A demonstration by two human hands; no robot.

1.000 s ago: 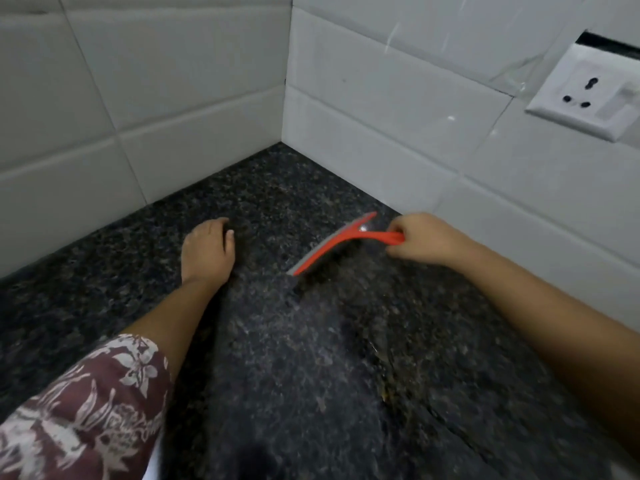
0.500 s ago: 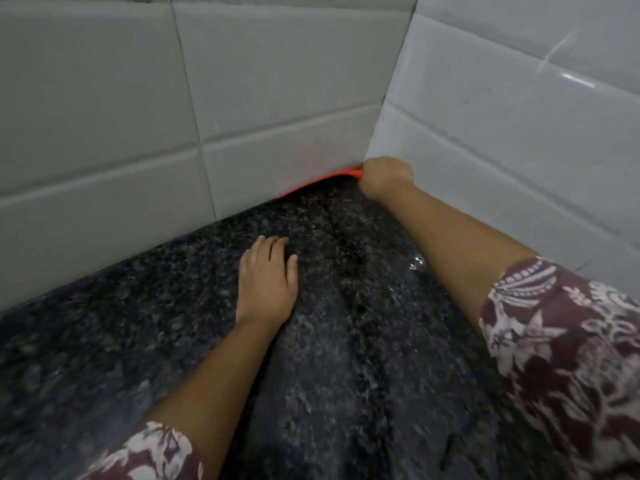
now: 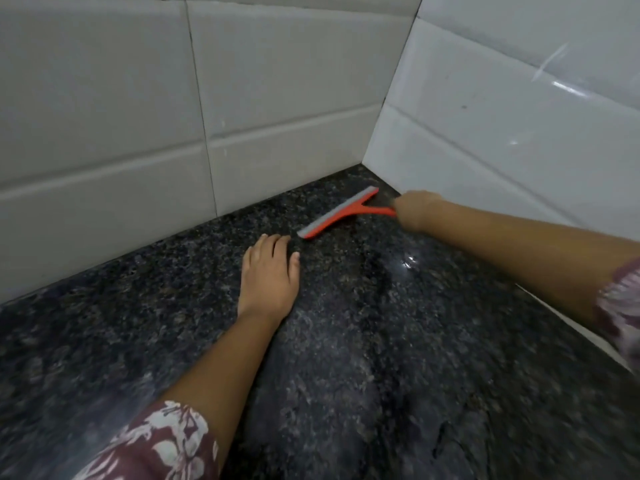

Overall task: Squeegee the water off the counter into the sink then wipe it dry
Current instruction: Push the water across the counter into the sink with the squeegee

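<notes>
The right hand (image 3: 417,209) is closed round the orange handle of the squeegee (image 3: 332,216). The hand is blurred, so single fingers cannot be made out. The left hand (image 3: 268,275) lies flat on the dark speckled counter (image 3: 346,358), palm down, fingers straight and close together, holding nothing.

The squeegee blade lies low over the counter, slanting from just beyond the left fingertips up to a point just left of the right hand. Its grey rubber strip faces away from the person. Whether the rubber presses on the stone cannot be told.

Ahead of both hands the counter ends at the foot of a tiled back wall (image 3: 104,116). A narrow band of stone stays bare between that wall and the blade. A second tiled wall (image 3: 519,116) runs close along the outer side of the right hand and forearm, and the two walls meet in a corner just beyond the blade's far end.

Between the forearms and nearer the person the counter spreads wide. A wet glint (image 3: 408,263) shows below the right wrist. Left of the left hand the stone runs on along the wall foot to the frame edge.
</notes>
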